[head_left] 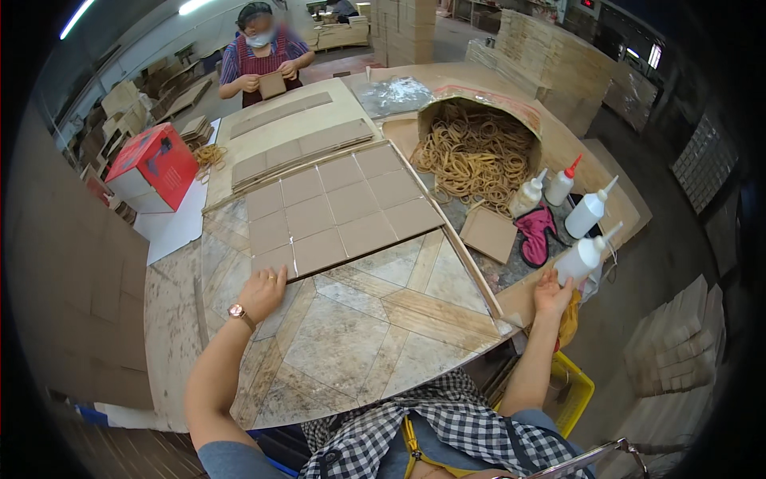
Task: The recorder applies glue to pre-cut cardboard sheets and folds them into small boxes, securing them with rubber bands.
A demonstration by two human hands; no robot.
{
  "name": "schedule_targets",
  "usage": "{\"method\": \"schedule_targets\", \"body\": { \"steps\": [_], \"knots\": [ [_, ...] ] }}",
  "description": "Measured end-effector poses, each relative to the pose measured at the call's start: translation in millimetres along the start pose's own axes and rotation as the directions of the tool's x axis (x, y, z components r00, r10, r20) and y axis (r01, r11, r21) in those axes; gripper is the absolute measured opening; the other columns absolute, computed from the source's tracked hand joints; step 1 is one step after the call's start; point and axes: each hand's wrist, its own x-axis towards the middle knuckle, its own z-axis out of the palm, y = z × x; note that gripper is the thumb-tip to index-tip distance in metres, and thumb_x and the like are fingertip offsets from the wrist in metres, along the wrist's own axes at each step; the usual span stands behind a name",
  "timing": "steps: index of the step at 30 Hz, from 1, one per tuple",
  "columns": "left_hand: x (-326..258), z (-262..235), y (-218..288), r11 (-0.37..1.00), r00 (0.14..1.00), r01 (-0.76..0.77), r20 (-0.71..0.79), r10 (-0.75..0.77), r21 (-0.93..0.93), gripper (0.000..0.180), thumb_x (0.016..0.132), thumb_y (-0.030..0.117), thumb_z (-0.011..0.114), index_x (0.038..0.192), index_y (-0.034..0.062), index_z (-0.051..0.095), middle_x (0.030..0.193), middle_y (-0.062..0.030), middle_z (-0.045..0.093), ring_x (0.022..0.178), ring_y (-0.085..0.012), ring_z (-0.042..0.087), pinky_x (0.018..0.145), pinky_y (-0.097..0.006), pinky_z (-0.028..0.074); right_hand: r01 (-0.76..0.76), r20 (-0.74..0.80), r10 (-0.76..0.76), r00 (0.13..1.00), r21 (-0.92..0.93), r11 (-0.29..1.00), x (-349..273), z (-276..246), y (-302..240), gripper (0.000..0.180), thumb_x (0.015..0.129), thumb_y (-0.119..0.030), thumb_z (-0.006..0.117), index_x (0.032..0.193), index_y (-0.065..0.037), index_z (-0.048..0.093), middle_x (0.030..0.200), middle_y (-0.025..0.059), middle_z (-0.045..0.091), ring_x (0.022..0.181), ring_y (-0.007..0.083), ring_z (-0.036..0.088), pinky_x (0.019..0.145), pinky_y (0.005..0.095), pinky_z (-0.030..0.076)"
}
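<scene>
From where I stand, the left grip is palm down at the near corner of the block of brown square boards, its fingertips touching the corner board. I can't tell whether the thumb pinches the edge from below. The block lies ahead of that grip and off to its right on the desk, with white lines showing in some of the seams.

The right grip is well apart from the left, beyond the wooden strip. Its fingers are curled at the base of a tilted white bottle; whether they are closed around it, I can't make out. Just ahead of that grip lie a magenta cloth and a loose board, with a sack of rubber bands farther off.

I'd judge the step in hand to be steadying the boards on one side while taking up or setting down the bottle on the other. If the bottle is being taken, the next move calls for a firm hold and a clear lift past its neighbours; if set down, a steady release. Either way, the left grip ought to press lightly, so the boards don't slide.
</scene>
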Motion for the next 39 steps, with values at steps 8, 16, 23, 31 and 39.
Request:
{"method": "schedule_targets", "body": {
  "steps": [8, 16, 23, 31, 39],
  "knots": [
    [-32, -11, 23, 0.979, 0.989, -0.026, -0.138, 0.055, 0.203, 0.036, 0.080, 0.010, 0.051, 0.109, -0.0111, 0.056, 0.092, -0.0201, 0.064, 0.086, -0.0290, 0.062, 0.074, -0.036, 0.048, 0.790, 0.880, 0.203, 0.430, -0.258, -0.556, -39, 116, 60, 0.081, 0.065, -0.033, 0.081, 0.131, -0.002, 0.046, 0.119, 0.0176, 0.059, 0.114, 0.0346, 0.053, 0.097, 0.0445, 0.042],
    [-161, -64, 103, 0.984, 0.980, 0.173, -0.110, -0.168, 0.035, 0.038, 0.079, 0.011, 0.056, 0.111, -0.0084, 0.057, 0.105, -0.0256, 0.062, 0.099, -0.0362, 0.061, 0.088, -0.044, 0.049, 0.785, 0.575, 0.566, 0.591, -0.249, -0.566, -7, 141, 65, 0.110, 0.046, -0.026, 0.089, 0.141, -0.009, 0.037, 0.136, 0.0211, 0.048, 0.125, 0.0384, 0.045, 0.103, 0.0415, 0.038],
    [-245, -85, 199, 0.871, 0.886, 0.460, 0.023, -0.463, -0.174, 0.036, 0.080, 0.012, 0.055, 0.113, -0.0015, 0.059, 0.111, -0.0216, 0.062, 0.105, -0.0369, 0.059, 0.096, -0.049, 0.045, 0.737, 0.469, 0.595, 0.653, -0.211, -0.642, -15, 165, 75, 0.112, 0.042, -0.023, 0.088, 0.141, -0.010, 0.038, 0.129, 0.0200, 0.053, 0.120, 0.0375, 0.047, 0.103, 0.0427, 0.036],
    [-244, -72, 271, 0.015, 0.160, 0.731, 0.150, -0.976, -0.683, 0.013, 0.087, 0.011, 0.058, 0.094, 0.0016, 0.063, 0.094, -0.0139, 0.064, 0.086, -0.0313, 0.059, 0.077, -0.041, 0.048, 0.726, 0.396, 0.656, 0.643, -0.589, -0.355, 22, 171, 47, 0.046, 0.075, -0.010, 0.066, 0.120, -0.004, 0.060, 0.094, 0.0211, 0.066, 0.093, 0.0256, 0.063, 0.084, 0.0366, 0.047],
    [-223, -38, 238, -0.637, -0.118, -0.269, 0.681, -0.723, -0.722, 0.024, 0.095, 0.024, 0.056, 0.087, 0.0013, 0.059, 0.073, -0.0098, 0.065, 0.062, -0.0165, 0.062, 0.059, -0.028, 0.051, 0.696, 0.936, 0.262, 0.234, 0.027, -0.718, -33, 172, 59, 0.027, 0.082, -0.012, 0.055, 0.105, -0.015, 0.068, 0.075, 0.0183, 0.065, 0.070, 0.0360, 0.064, 0.062, 0.0484, 0.047]
  ]
}}
